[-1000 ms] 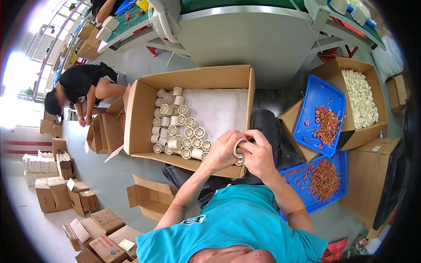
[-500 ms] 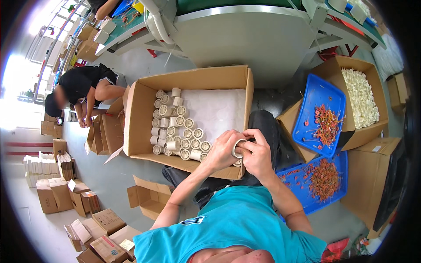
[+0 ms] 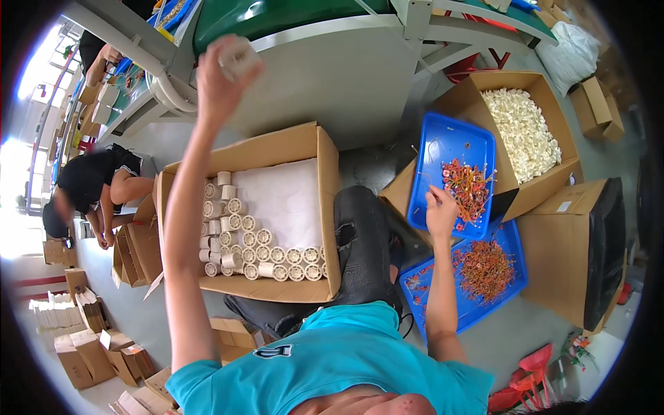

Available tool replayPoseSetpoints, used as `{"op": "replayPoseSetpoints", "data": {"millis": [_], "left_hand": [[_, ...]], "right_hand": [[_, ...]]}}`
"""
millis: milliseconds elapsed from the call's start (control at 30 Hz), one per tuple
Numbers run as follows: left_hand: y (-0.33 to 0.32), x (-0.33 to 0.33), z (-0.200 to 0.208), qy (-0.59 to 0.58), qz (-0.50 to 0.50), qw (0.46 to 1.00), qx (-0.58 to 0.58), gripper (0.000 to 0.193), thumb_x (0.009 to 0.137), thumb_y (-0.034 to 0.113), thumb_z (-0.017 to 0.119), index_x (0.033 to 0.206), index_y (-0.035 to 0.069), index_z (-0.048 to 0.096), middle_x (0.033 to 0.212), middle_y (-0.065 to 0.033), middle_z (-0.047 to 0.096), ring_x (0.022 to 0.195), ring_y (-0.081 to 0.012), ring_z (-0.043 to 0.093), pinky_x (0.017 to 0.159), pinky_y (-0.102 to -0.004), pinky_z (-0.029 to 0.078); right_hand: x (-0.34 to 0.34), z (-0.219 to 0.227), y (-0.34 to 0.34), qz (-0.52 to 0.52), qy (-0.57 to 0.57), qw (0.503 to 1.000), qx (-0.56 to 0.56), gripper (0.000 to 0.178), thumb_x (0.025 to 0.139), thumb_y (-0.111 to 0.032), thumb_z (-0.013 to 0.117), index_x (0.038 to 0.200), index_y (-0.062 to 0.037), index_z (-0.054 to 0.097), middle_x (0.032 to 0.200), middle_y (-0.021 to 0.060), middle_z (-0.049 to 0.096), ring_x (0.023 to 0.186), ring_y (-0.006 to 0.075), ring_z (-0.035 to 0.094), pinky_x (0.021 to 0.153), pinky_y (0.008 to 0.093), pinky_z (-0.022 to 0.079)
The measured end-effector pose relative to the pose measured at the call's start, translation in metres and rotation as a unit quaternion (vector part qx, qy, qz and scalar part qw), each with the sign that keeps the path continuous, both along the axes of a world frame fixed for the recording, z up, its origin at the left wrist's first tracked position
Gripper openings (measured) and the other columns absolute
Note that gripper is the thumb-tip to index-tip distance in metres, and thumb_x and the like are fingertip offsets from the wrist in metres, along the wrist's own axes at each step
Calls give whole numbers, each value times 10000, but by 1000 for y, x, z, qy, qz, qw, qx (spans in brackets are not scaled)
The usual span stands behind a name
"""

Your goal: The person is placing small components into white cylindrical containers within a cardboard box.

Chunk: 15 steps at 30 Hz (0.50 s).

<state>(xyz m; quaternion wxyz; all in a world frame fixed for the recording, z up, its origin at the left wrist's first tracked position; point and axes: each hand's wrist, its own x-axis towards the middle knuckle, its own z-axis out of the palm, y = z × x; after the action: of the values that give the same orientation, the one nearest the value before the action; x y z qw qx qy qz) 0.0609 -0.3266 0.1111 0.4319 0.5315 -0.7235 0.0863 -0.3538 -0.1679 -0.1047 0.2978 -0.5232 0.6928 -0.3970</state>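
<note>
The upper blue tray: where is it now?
In the head view, the upper blue tray is right of centre, behind the right hand, left of the box of cream pieces and above the lower blue tray.

you have two hands (image 3: 216, 86) (image 3: 442, 214), two blue trays (image 3: 430, 162) (image 3: 462, 315), one held white cylinder (image 3: 239, 59), more than twenty boxed white cylinders (image 3: 278, 255), and one white sack (image 3: 568, 57).

One head-worn fisheye looks down and forward from close above the turquoise shirt (image 3: 332, 353).
</note>
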Motion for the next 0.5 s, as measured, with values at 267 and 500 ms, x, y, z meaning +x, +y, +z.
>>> {"op": "replayPoseSetpoints", "data": {"millis": [267, 500], "left_hand": [[-168, 75, 22, -97, 260, 956, -93, 755, 888, 608, 610, 1317, -5, 509, 1258, -240, 582, 1148, -421, 552, 996, -531, 388], [-147, 52, 39, -150, 293, 937, 121, 671, 933, 482, 598, 1331, -36, 443, 1116, -230, 582, 1055, -385, 571, 877, -492, 447]], "right_hand": [[-7, -38, 0, -9, 229, 973, -1, 235, 825, -68, 698, 1034, 40, 688, 1050, 254, 622, 1001, 436, 602, 860, 480, 488], [-16, -39, 10, 16, 197, 980, 25, 224, 786, -34, 728, 996, 32, 692, 967, 185, 638, 877, 382, 631, 799, 447, 505]]}}
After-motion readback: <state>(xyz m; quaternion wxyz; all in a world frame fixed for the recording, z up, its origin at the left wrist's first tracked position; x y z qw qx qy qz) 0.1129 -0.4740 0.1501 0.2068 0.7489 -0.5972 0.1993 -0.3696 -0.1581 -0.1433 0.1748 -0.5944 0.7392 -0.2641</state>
